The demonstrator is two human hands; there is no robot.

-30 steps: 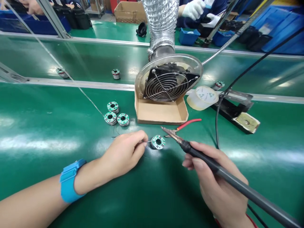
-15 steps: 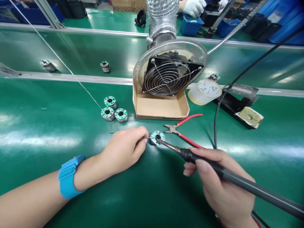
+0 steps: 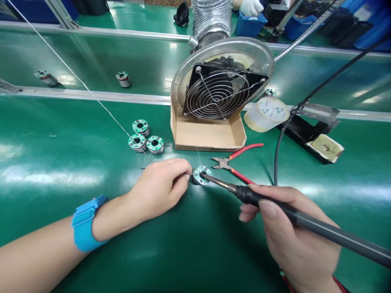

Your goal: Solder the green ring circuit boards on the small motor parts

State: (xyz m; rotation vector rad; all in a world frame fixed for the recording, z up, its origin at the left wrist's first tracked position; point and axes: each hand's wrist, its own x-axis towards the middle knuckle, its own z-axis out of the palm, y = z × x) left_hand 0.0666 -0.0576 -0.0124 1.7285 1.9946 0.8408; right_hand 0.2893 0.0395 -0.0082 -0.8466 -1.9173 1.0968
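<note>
Your left hand [image 3: 157, 189] is pinching solder wire [image 3: 190, 175] between closed fingers [image 3: 180, 181], its end just beside the ring board [image 3: 200, 175] lying on the bench [image 3: 45, 203]. Your right hand [image 3: 293, 232] is gripping a soldering iron [image 3: 275, 207], tip touching the board. You appear to be soldering; the joint seems to call for wire at the tip. Red-handled cutters [image 3: 235, 162] are lying just beyond.

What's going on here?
A person is working at a green workbench. Their right hand holds a soldering iron with its tip on a small round circuit board, while their left hand holds a thin wire up to the board. Three more boards sit nearby, in front of a fan.
</note>
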